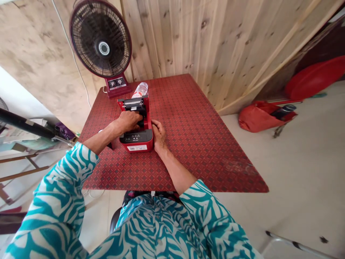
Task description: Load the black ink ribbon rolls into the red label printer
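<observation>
A red and black desktop machine [138, 137], which looks like a label printer, stands on the table with its lid raised and a roller bar showing. Its front carries a small button panel and a white sticker. My left hand [130, 120] reaches into the opened middle from the left, fingers bent; the fingertips and anything between them are hidden. Against the machine's right wall, my right hand [159, 136] rests low with curled fingers, gripping that side. Just behind the raised lid lies a clear plastic bottle [141, 90] with a red label, partly covered by the lid.
The table [199, 144] has a red patterned top and meets a wooden plank wall at the back. A maroon fan [101, 39] stands at the back left corner. On the floor to the right is a red bag [258, 117] with a dark bottle in it.
</observation>
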`<state>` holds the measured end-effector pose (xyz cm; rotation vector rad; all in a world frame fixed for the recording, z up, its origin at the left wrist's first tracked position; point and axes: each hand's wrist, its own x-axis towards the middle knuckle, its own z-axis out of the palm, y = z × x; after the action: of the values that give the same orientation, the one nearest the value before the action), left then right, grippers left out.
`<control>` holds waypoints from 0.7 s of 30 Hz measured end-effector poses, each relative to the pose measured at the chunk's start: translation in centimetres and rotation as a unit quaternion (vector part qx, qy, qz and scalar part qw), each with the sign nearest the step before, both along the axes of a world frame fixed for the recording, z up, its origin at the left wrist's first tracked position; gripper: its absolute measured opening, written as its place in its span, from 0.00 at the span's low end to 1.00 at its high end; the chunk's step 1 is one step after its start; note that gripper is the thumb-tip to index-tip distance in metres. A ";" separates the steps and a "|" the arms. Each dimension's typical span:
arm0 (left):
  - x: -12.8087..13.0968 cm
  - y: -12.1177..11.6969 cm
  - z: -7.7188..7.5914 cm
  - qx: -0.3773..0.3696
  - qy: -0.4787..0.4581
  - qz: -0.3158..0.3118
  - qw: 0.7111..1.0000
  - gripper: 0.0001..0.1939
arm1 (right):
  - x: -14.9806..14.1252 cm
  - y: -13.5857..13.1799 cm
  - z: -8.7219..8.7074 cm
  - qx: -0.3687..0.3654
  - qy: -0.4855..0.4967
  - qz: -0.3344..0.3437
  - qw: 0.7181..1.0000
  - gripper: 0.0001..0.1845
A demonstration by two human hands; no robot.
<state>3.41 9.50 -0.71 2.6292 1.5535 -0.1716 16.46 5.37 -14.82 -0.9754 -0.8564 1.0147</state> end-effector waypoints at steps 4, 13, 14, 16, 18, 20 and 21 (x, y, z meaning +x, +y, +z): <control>1.8 -1.1 0.7 0.041 0.147 -0.025 0.988 0.16 | -0.1 0.1 -0.3 -0.001 0.003 0.000 1.000 0.16; 0.4 -2.1 1.8 0.029 0.142 -0.015 0.989 0.19 | -0.1 0.1 -0.2 0.003 0.006 0.003 1.000 0.16; 0.2 -2.2 1.9 0.028 0.131 -0.013 0.991 0.20 | -0.1 0.1 -0.2 0.002 0.006 0.003 1.000 0.16; -0.2 -2.5 2.2 0.030 0.103 -0.018 0.994 0.22 | -0.1 0.1 -0.3 0.000 0.006 0.002 1.000 0.16; -0.5 -2.7 2.2 0.033 0.076 -0.028 0.996 0.23 | 0.0 0.1 -0.3 -0.002 0.005 0.002 1.000 0.16; -0.6 -2.8 2.2 0.035 0.060 -0.033 0.997 0.23 | 0.1 0.0 -0.3 -0.002 0.001 0.002 1.000 0.17; -0.7 -2.9 2.1 0.034 0.053 -0.034 0.997 0.22 | 0.2 0.0 -0.3 -0.002 -0.002 0.002 1.000 0.17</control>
<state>2.73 6.62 1.43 2.7699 1.5257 -0.2722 16.61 5.36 -15.12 -0.9796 -0.8613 1.0187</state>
